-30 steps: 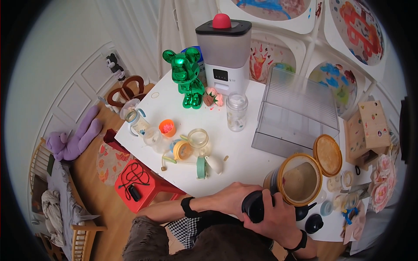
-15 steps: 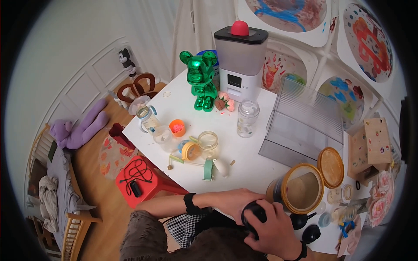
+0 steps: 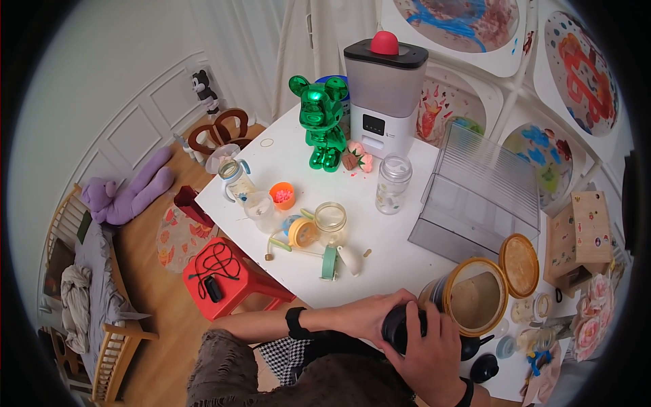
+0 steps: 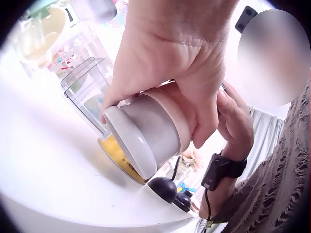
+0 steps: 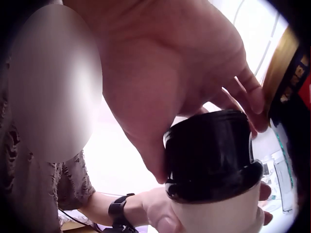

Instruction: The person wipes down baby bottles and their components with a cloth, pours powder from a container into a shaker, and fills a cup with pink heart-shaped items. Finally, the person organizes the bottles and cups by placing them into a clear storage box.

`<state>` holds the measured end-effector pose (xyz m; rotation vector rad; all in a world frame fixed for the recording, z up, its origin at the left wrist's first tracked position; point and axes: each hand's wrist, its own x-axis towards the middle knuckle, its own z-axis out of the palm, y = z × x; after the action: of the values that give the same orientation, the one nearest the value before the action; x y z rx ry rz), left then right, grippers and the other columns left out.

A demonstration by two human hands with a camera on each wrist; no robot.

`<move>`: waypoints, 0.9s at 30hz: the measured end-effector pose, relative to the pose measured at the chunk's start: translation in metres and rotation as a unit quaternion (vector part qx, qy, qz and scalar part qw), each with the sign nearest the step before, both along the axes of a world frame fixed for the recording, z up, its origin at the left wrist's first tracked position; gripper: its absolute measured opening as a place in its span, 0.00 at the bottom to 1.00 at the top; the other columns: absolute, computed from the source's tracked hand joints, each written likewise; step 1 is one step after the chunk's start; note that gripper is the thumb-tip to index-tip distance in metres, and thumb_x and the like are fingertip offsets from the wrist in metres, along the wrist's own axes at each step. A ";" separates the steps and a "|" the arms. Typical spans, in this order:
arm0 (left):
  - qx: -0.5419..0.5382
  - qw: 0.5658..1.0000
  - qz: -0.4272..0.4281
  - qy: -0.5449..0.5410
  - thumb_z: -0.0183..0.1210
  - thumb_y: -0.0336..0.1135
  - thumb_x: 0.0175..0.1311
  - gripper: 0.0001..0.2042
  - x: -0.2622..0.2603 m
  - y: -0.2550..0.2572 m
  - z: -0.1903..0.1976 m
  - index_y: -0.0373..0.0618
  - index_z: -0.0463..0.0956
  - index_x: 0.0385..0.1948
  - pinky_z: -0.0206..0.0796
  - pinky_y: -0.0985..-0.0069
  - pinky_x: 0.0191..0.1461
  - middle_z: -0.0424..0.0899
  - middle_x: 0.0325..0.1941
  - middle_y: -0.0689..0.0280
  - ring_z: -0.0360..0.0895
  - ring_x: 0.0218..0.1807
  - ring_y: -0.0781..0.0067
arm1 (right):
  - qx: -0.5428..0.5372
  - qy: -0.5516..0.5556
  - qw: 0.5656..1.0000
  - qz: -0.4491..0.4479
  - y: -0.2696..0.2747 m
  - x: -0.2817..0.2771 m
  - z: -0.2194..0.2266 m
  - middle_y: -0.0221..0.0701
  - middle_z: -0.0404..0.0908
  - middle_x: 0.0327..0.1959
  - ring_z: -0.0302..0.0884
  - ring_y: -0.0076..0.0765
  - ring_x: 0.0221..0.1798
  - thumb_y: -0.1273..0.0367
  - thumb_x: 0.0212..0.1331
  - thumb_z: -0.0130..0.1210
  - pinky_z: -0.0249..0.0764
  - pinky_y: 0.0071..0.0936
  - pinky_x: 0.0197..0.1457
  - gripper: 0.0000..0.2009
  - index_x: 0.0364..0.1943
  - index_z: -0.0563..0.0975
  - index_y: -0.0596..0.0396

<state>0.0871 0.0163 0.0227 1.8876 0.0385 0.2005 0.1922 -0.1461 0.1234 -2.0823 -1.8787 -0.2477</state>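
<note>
Both hands hold a pale cup (image 4: 153,124) with a black lid (image 5: 211,153), at the table's near edge. My left hand (image 3: 376,315) has its fingers and thumb round the cup's body, which has a white base and a beige band in the left wrist view. From above, my right hand (image 3: 434,349) grips the lid, thumb on one side and fingers on the other. The lid sits on the body in the right wrist view. Close beyond the hands stands an open tin (image 3: 434,292) with a gold rim, its lid (image 3: 520,264) tipped back.
Two black rounded pieces (image 3: 484,367) lie right of the hands, one with a spout. Farther off are a clear bottle (image 3: 393,186), a glass jar (image 3: 331,220), an orange cup (image 3: 283,197), a green bear figure (image 3: 322,125), a dispenser (image 3: 385,95) and a clear box (image 3: 475,197).
My right hand's fingers have shifted round on the black lid, and the lid's tilt has changed slightly. The head view has turned, so the table appears farther right.
</note>
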 end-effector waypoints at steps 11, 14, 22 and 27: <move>-0.015 0.999 -0.030 0.011 0.76 0.28 0.38 0.43 0.000 0.015 -0.007 0.42 0.63 0.63 0.64 0.65 0.68 0.71 0.61 0.53 0.69 0.65 0.53 | -0.105 0.004 0.966 0.238 0.007 0.026 0.021 0.42 0.71 0.59 0.69 0.55 0.62 0.72 0.56 0.59 0.71 0.44 0.62 0.19 0.54 0.77 0.47; -0.004 0.999 -0.014 0.029 0.80 0.31 0.42 0.42 0.000 0.018 -0.002 0.43 0.63 0.63 0.70 0.69 0.64 0.75 0.59 0.59 0.74 0.63 0.65 | -0.090 0.010 0.966 0.241 0.007 0.031 0.023 0.42 0.70 0.61 0.70 0.55 0.61 0.70 0.52 0.63 0.72 0.45 0.61 0.21 0.54 0.78 0.46; -0.056 0.994 0.063 0.070 0.76 0.31 0.45 0.39 0.001 0.017 0.003 0.46 0.67 0.63 0.68 0.67 0.67 0.77 0.61 0.59 0.75 0.64 0.60 | 0.076 0.142 0.983 0.090 0.002 0.037 0.030 0.46 0.68 0.65 0.72 0.57 0.60 0.72 0.43 0.76 0.73 0.47 0.60 0.38 0.63 0.71 0.50; -0.036 0.995 0.064 0.072 0.76 0.32 0.46 0.43 0.001 0.017 0.002 0.46 0.61 0.68 0.65 0.66 0.70 0.73 0.65 0.57 0.72 0.68 0.57 | 0.109 0.176 0.976 0.060 0.007 0.043 0.020 0.49 0.66 0.66 0.69 0.62 0.59 0.74 0.43 0.74 0.70 0.50 0.59 0.40 0.66 0.69 0.51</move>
<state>0.0878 0.0335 0.0244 1.8267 0.2620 0.1471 0.2351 -0.1392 0.1438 -1.7288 -1.6731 -0.0469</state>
